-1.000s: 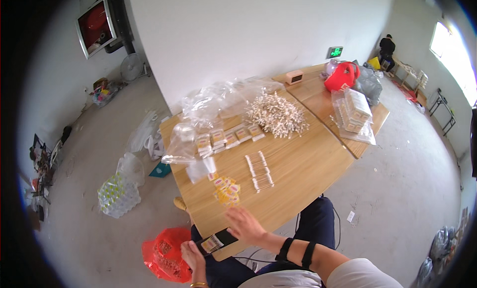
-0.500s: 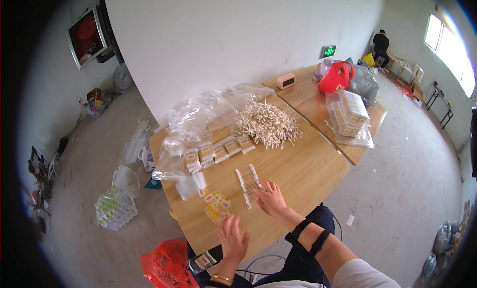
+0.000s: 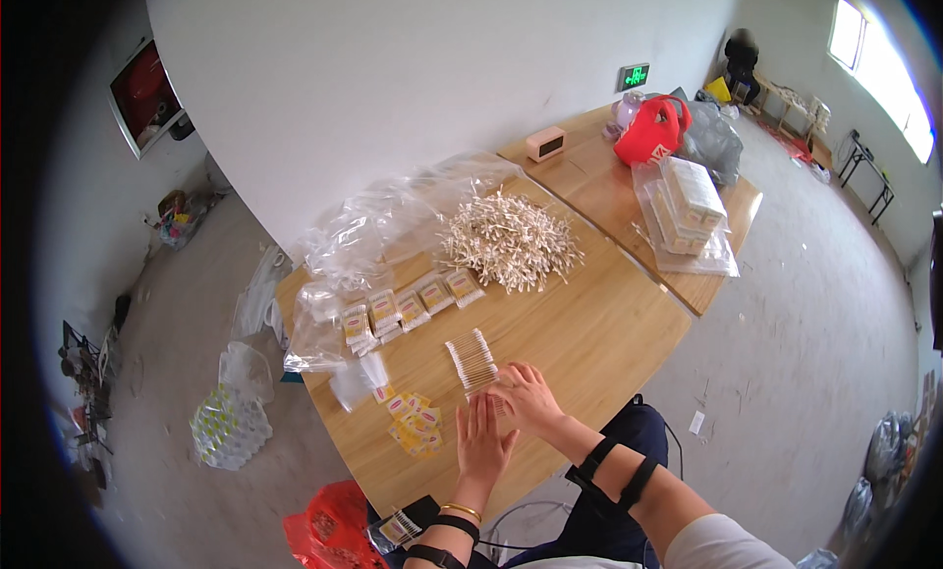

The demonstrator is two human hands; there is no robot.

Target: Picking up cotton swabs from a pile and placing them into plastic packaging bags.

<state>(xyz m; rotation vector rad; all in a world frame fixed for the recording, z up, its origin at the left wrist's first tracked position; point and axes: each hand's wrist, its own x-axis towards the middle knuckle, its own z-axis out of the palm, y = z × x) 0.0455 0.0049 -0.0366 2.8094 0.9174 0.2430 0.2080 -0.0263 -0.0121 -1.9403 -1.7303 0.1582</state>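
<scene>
A row of cotton swabs (image 3: pixel 471 359) lies side by side on the wooden table (image 3: pixel 609 343) in front of me. My left hand (image 3: pixel 483 445) rests at the near end of the row, fingers stretched out and close together. From the right, my right hand (image 3: pixel 528 400) reaches over the same end, its fingers extended and touching or just above the swabs. Both hands nearly meet there and partly hide the swabs beneath. Left of my left hand are scattered yellow-and-white cards (image 3: pixel 416 422). Farther back is a big loose heap of cotton swabs (image 3: pixel 511 240).
Filled swab packs (image 3: pixel 411 310) line up left of the heap, near clear plastic sheeting (image 3: pixel 344 235) and small clear bags (image 3: pixel 356 380). A second table holds a pink clock (image 3: pixel 545 144), a red bag (image 3: pixel 652 135) and wrapped packs (image 3: pixel 693 201). Another red bag (image 3: pixel 339 525) stands below the near edge.
My left hand has moved up and right to the swab row, beside my right hand. The right hand stays at the row's near end. The whole view has shifted slightly.
</scene>
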